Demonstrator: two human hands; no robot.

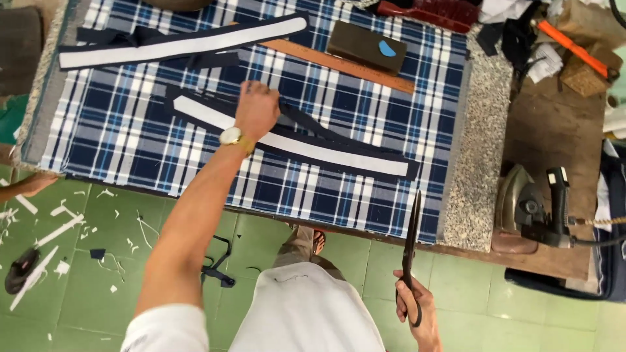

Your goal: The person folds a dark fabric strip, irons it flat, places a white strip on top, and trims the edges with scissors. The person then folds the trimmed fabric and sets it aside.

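Dark fabric strip [339, 140] with its white interfacing band [306, 148] lies in the middle of the frame on a blue plaid cloth [130, 117] covering the table. It is judged light, limp and prone to sliding, so it is best taken by an edge or pressed flat. The left hand [255, 109] is pressed on it, fingers curled around a loose dark end. The right hand [416, 306], low in the frame, is clamped on long black scissors [411, 241], blades together and pointing up. A second strip [182, 40] and a wooden ruler [339, 64] lie higher up. The granite table edge [479, 143] and an iron [528, 202] bound the right side; open room remains on the plaid at the left.
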